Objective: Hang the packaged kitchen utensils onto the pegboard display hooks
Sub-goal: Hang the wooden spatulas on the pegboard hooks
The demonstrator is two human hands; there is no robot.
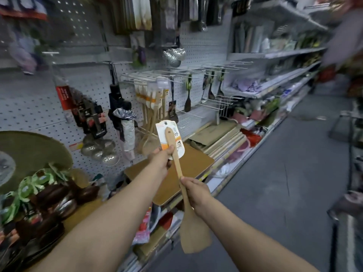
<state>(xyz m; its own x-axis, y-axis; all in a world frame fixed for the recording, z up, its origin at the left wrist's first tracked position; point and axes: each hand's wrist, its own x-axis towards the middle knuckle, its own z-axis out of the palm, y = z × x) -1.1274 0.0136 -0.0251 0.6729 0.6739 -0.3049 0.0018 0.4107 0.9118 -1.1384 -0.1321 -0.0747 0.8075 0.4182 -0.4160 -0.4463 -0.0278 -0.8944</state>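
I hold a wooden spatula [193, 232] with a white and orange card label [177, 135] at its handle end, blade pointing down. My left hand [162, 159] pinches the handle just under the label. My right hand [196, 193] grips the handle lower down, above the blade. The label's top sits below a pegboard hook [149, 80] that carries several similar wooden spatulas [151, 107]. The grey pegboard [39, 107] fills the wall behind.
Bare wire hooks [214, 71] stick out to the right of the hung spatulas, with black utensils [187, 101] and metal skimmers [100, 152] nearby. Brown boards [196, 163] lie on the low shelf under my hands. Shelving [275, 54] runs along the aisle to the right.
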